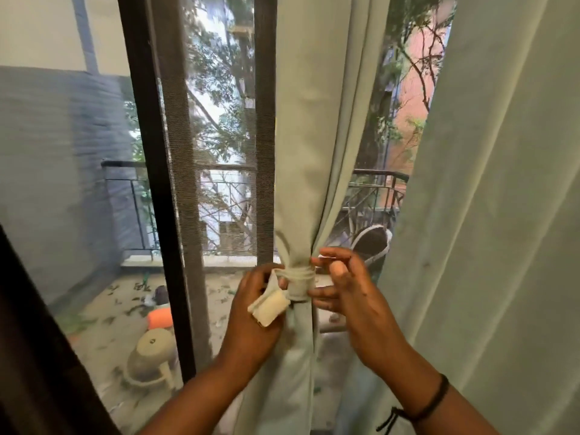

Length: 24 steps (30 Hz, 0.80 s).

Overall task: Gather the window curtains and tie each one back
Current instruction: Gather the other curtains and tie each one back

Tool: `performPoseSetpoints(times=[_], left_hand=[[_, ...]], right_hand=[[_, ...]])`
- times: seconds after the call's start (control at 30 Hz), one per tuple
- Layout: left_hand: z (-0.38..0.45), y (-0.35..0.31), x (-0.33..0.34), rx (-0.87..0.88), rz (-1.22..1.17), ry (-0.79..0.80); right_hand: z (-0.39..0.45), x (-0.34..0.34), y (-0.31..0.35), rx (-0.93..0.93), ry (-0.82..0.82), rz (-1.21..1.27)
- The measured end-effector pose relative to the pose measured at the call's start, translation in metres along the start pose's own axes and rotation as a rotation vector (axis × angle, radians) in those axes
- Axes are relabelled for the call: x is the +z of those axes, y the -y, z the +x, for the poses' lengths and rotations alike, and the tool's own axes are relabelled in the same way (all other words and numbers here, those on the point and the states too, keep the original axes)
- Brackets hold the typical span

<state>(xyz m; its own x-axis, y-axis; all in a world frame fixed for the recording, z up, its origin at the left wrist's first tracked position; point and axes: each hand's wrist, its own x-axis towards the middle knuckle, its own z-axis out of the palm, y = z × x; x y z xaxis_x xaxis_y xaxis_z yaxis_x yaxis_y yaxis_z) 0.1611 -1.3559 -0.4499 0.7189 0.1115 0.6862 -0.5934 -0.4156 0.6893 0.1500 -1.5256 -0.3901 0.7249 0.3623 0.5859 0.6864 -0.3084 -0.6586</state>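
Left hand [254,312] curls its fingers round the loose end of the tieback [272,306], a pale cream strap whose flat tab sticks out toward 7 o'clock from the knot. Its other turns wrap tight round the gathered curtain [309,171], cinching the pale green cloth into a narrow waist near the middle of the view, slightly toward 6 o'clock. Right hand [348,287] sits at 3 o'clock of that waist, its fingers loosely spread and part-bent, their tips just beside the wrapped band; whether they touch it cannot be told. A black cord bracelet [434,400] circles the right wrist.

Above the band the curtain rises in one bundled column toward 12 o'clock; below it the cloth flares out again toward 6 o'clock. A second curtain [496,215] of the same green hangs loose at 3 o'clock, not tied.

Behind the gathered curtain stands a dark window frame [150,171] with mesh screen, running from 11 o'clock down to 7 o'clock. Through it, a balcony railing [125,166] crosses at 9 o'clock, and on the balcony floor at 7 o'clock lie an overturned beige pot [153,356] and an orange object [160,318].
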Motion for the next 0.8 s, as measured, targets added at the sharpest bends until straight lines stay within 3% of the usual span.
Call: performPoseSetpoints(times=[0.03, 0.13, 0.2, 0.43, 0.57, 0.7, 0.8], left_hand=[[0.014, -0.018, 0.006, 0.0, 0.0, 0.009], [0.021, -0.032, 0.011, 0.041, 0.174, 0.12], [0.016, -0.049, 0.019, 0.068, 0.277, 0.261], [0.051, -0.09, 0.028, 0.076, 0.875, 0.611], [0.07, -0.089, 0.025, 0.357, 1.14, 0.573], [0.066, -0.079, 0.034, 0.423, 1.137, 0.41], [0.07, -0.067, 0.034, 0.481, 1.074, 0.415]], right_hand=[[-0.002, -0.003, -0.01, 0.017, -0.022, 0.14], [-0.007, -0.015, -0.027, -0.1, 0.078, -0.137], [-0.004, -0.023, -0.035, -0.117, 0.12, -0.153], [0.005, -0.055, -0.068, -0.171, 0.157, 0.164], [0.005, -0.061, -0.057, -0.287, 0.1, 0.087], [-0.012, -0.055, -0.04, -0.45, 0.037, -0.272], [-0.019, -0.04, -0.031, -0.322, 0.072, -0.181]])
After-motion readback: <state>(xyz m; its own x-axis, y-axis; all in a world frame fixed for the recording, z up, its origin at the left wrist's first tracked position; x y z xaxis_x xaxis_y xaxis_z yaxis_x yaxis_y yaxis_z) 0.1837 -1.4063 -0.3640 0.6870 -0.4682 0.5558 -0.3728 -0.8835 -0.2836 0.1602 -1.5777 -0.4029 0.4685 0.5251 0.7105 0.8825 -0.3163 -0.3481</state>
